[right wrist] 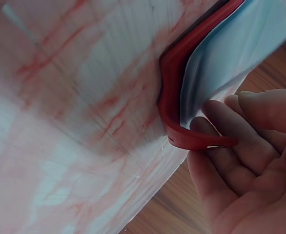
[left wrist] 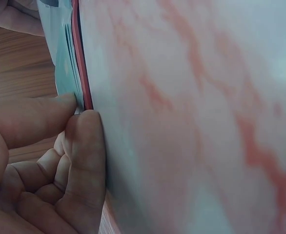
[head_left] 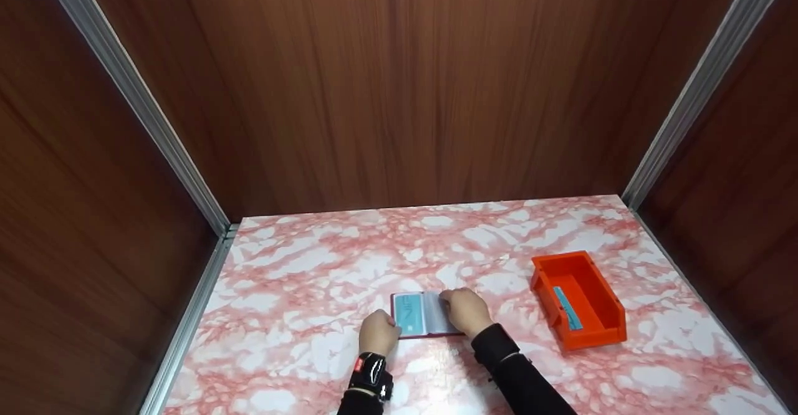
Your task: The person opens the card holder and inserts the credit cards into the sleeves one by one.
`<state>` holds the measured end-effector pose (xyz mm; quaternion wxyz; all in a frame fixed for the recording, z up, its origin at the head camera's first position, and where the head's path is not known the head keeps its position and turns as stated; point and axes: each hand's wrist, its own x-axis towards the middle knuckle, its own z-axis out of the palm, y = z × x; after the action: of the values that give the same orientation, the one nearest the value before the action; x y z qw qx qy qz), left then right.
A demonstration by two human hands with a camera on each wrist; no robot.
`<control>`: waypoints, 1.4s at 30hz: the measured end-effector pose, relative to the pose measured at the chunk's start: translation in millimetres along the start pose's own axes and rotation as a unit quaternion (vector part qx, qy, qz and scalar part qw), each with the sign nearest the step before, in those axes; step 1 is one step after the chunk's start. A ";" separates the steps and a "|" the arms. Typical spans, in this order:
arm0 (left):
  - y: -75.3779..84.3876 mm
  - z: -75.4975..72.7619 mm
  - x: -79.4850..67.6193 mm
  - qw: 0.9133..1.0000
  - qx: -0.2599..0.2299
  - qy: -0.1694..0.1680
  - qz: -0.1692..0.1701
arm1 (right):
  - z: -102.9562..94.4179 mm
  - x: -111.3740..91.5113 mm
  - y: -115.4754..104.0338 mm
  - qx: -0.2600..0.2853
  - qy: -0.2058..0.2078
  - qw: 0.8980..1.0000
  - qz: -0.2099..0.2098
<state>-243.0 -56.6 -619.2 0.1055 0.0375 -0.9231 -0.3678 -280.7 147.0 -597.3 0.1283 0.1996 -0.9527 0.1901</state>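
Note:
An open card holder (head_left: 426, 336) with a red cover and clear sleeves lies on the table. A light blue card (head_left: 409, 316) shows in its left sleeve. My left hand (head_left: 379, 333) pinches the holder's left edge, thumb on the sleeves and index finger under the red cover (left wrist: 82, 58). On the opposite side, my right hand (head_left: 467, 311) has its fingers curled about the holder's edge. In the right wrist view, a bent red flap (right wrist: 196, 140) runs between those fingers, beside the clear sleeves (right wrist: 231, 58). The thumb stands apart from the flap; whether it touches a sleeve is unclear.
To the right stands an orange bin (head_left: 595, 339) with a light blue card (head_left: 568, 308) leaning inside along its left wall. The table (head_left: 299, 284) has a pink and white marbled top. Brown wood-look panels (head_left: 386, 91) enclose its back and sides.

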 end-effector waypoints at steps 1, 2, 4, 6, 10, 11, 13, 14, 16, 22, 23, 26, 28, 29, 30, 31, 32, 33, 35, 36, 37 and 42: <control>-0.1 0.0 0.2 1.000 0.000 0.000 0.000 | -0.1 -0.2 -0.4 0.002 0.001 1.000 -0.001; -0.1 -0.2 0.3 1.000 0.000 0.000 0.000 | -0.1 -0.4 -0.9 0.003 0.001 1.000 -0.002; 0.0 -0.6 0.5 1.000 0.001 -0.003 -0.002 | -0.1 -0.5 -1.8 0.005 -0.002 1.000 -0.002; 0.2 -1.2 0.7 1.000 0.001 -0.006 -0.004 | -0.3 -0.4 -3.1 0.008 -0.009 1.000 -0.002; 0.9 -2.1 1.1 1.000 0.002 -0.011 -0.009 | -1.0 0.1 -6.8 0.013 -0.014 1.000 -0.020; 1.0 -2.3 1.1 1.000 0.002 -0.012 -0.010 | -0.8 0.2 -7.8 0.015 -0.013 0.999 -0.025; 1.2 -2.5 1.1 1.000 0.003 -0.011 -0.010 | -0.4 0.3 -9.9 0.020 -0.012 0.999 -0.038; 1.1 -2.4 1.0 1.000 0.004 -0.010 -0.010 | -0.5 0.3 -11.3 0.025 -0.013 0.999 -0.042; 1.2 -2.3 1.0 1.000 0.005 -0.010 -0.011 | -0.2 0.5 -13.5 0.037 -0.018 0.998 -0.046; 1.4 -2.2 0.7 1.000 -0.001 -0.007 -0.011 | 3.1 1.5 -18.5 0.058 -0.035 0.995 -0.067; 1.4 -2.2 0.5 1.000 -0.003 -0.006 -0.010 | 3.7 1.7 -19.4 0.060 -0.036 0.995 -0.072; 1.4 -2.4 0.2 1.000 -0.005 -0.006 -0.010 | 5.1 1.2 -22.3 0.065 -0.035 0.994 -0.078; 1.4 -2.3 0.3 1.000 -0.005 -0.006 -0.010 | 5.8 0.8 -23.6 0.070 -0.036 0.994 -0.079; 1.4 -2.3 0.4 1.000 -0.004 -0.006 -0.010 | 6.3 0.6 -24.1 0.073 -0.037 0.994 -0.077; 1.3 -2.2 0.5 1.000 -0.003 -0.005 -0.010 | 6.8 0.3 -24.4 0.075 -0.039 0.994 -0.076; 1.2 -2.1 0.6 1.000 -0.003 -0.005 -0.010 | 7.2 0.2 -24.7 0.076 -0.040 0.993 -0.076; 1.1 -2.0 0.6 1.000 -0.003 -0.005 -0.011 | 7.5 0.0 -25.0 0.077 -0.041 0.993 -0.076; 1.1 -2.0 0.7 1.000 -0.003 -0.005 -0.012 | 7.7 0.0 -25.3 0.078 -0.043 0.993 -0.075; 1.3 -2.1 0.8 1.000 -0.003 -0.006 -0.015 | 8.4 -0.3 -25.7 0.079 -0.045 0.993 -0.074; 1.2 -2.0 0.9 1.000 -0.003 -0.006 -0.016 | 8.5 -0.3 -26.0 0.080 -0.046 0.993 -0.074; 1.1 -1.9 0.9 1.000 -0.003 -0.006 -0.016 | 8.7 -0.3 -26.4 0.081 -0.046 0.993 -0.074; 0.0 -0.5 1.1 1.000 -0.002 -0.006 -0.014 | 9.5 0.5 -29.1 0.086 -0.050 0.992 -0.074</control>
<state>-243.9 -57.1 -618.7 0.0949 0.0476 -0.9223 -0.3716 -270.2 118.2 -596.6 0.0763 0.2889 -0.9208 0.2508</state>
